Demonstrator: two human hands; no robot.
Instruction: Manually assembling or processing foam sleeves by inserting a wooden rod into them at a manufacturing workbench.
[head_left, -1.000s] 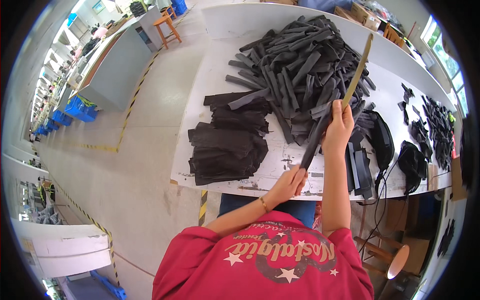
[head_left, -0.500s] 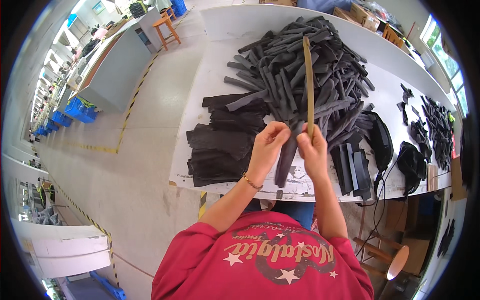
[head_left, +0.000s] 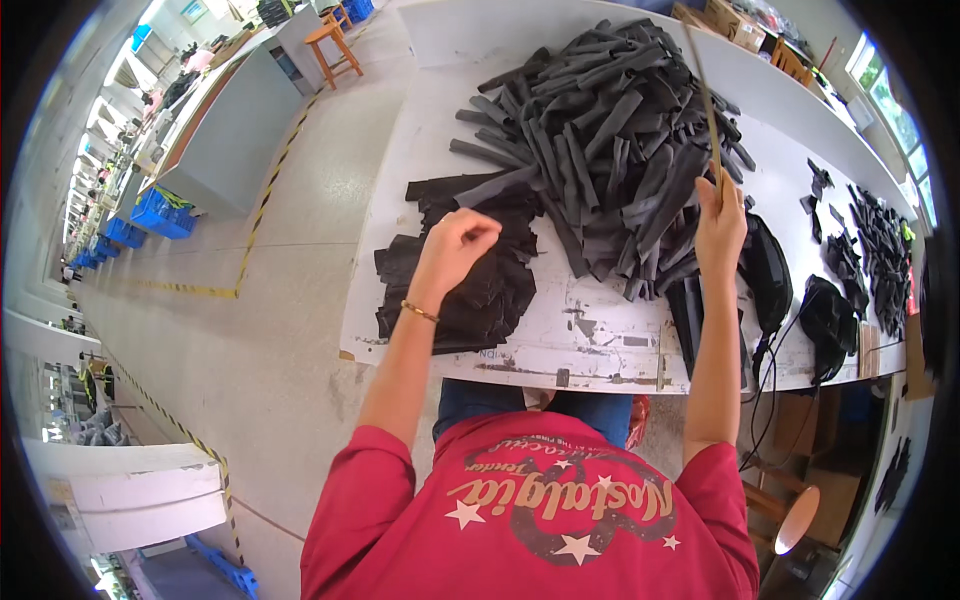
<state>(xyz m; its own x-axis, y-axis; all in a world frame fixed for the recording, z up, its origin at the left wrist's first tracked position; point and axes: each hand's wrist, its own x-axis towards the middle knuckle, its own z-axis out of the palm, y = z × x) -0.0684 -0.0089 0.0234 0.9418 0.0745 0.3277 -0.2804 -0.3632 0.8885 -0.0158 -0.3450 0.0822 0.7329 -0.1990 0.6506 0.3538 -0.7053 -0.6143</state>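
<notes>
My left hand [head_left: 458,250] hovers over a stack of flat black fabric pieces [head_left: 470,315] at the left of the table. Its fingers are curled together, and whatever they may hold cannot be told from the black pieces below. My right hand [head_left: 720,225] is raised at the right, closed around the lower end of a long, thin, wood-coloured stick [head_left: 707,105]. The stick points up and away past a large heap of dark grey fabric tubes [head_left: 600,150] in the middle of the table.
Flat dark strips [head_left: 685,310] lie partly behind my right forearm. Beside them are a black pouch-like item [head_left: 765,275] and another black bundle [head_left: 828,325], with cords over the table edge. A raised white board [head_left: 780,150] runs along the back. A wooden stool [head_left: 795,520] stands lower right.
My hands have moved apart, the left one to the left over the stack, the right one up and right with the stick. The dark tube between them has left that spot.
</notes>
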